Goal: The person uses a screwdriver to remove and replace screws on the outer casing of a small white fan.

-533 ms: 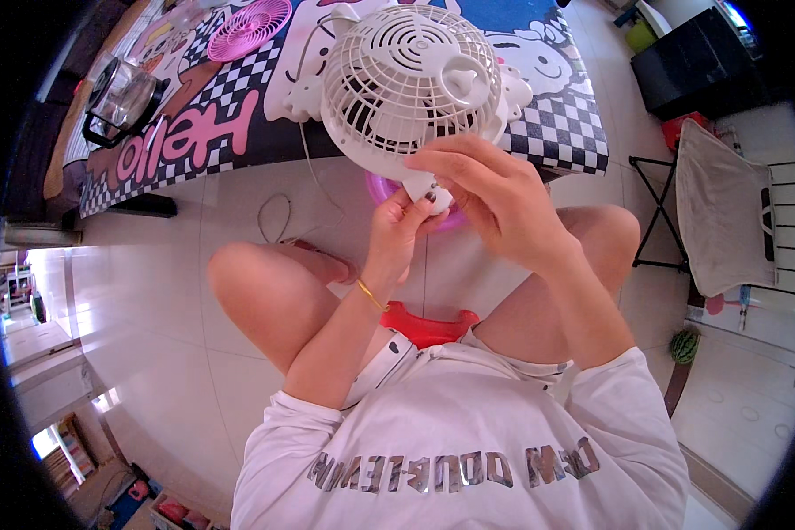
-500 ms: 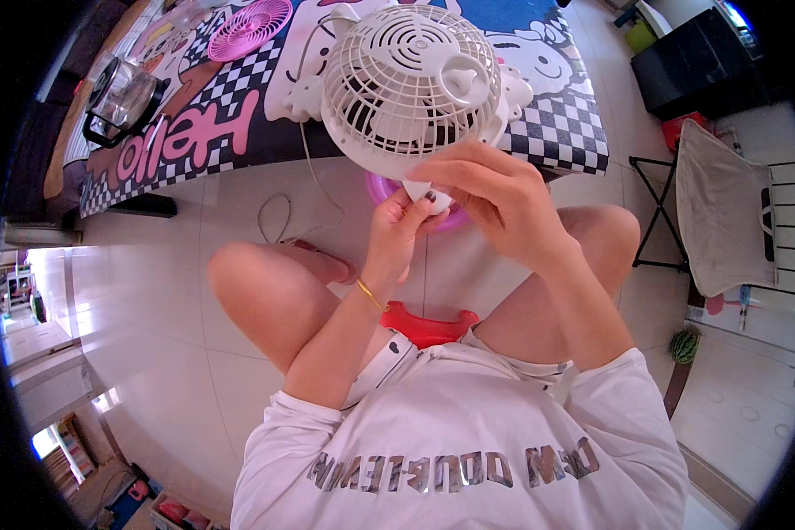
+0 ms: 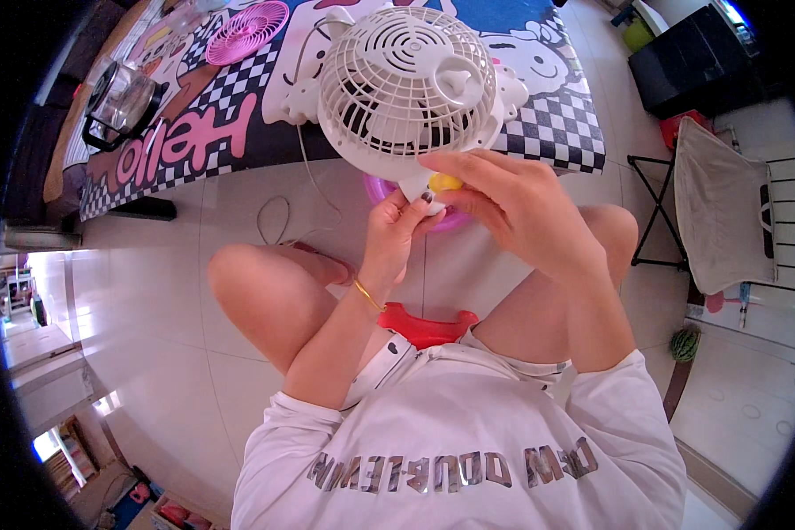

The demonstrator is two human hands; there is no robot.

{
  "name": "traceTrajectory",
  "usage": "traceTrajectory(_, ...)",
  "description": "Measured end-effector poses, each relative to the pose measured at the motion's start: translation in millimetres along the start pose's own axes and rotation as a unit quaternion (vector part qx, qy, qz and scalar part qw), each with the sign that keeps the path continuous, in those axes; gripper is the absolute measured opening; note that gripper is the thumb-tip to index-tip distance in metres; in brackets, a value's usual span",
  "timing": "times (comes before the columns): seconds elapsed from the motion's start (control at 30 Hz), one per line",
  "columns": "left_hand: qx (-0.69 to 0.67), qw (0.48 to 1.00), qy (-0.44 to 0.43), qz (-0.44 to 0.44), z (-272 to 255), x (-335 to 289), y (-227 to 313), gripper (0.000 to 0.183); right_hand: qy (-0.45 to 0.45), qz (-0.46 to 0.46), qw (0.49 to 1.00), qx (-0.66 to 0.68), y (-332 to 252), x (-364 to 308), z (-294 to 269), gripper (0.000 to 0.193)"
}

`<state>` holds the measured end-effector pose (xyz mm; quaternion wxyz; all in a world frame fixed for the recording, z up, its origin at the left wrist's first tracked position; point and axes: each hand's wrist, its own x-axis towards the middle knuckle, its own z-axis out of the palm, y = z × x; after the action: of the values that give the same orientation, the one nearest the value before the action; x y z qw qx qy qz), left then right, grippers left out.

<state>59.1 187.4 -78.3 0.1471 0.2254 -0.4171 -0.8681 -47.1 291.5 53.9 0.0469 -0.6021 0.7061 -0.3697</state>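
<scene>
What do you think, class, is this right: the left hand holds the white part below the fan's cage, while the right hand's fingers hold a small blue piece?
Not quite: the small piece held by the fingers of the right hand is yellow, not blue, as the head view shows. The left hand does hold the white part below the fan's cage.

Right hand (image 3: 526, 201) hides most of the yellow handle (image 3: 445, 182), we can't see its tip; left hand (image 3: 389, 237) covers part of the fan neck (image 3: 412, 187); we only get bits of purple ring (image 3: 377, 190) and red stool (image 3: 420, 329); top edge crops the table (image 3: 552, 132)
</scene>
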Motion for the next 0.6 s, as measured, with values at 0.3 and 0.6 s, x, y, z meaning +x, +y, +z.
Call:
traceTrajectory(0.3,-0.008,1.000,-0.003,0.003,2.3,-1.2,4.1,0.028,0.069,0.005,0.992,-0.108,4.5,6.8,10.5,0.018)
traceTrajectory(0.6,0.017,1.000,0.007,-0.004,-4.6,-1.0,-0.9,0.023,-0.104,0.078,0.984,0.123,1.9,8.3,-1.8,0.017)
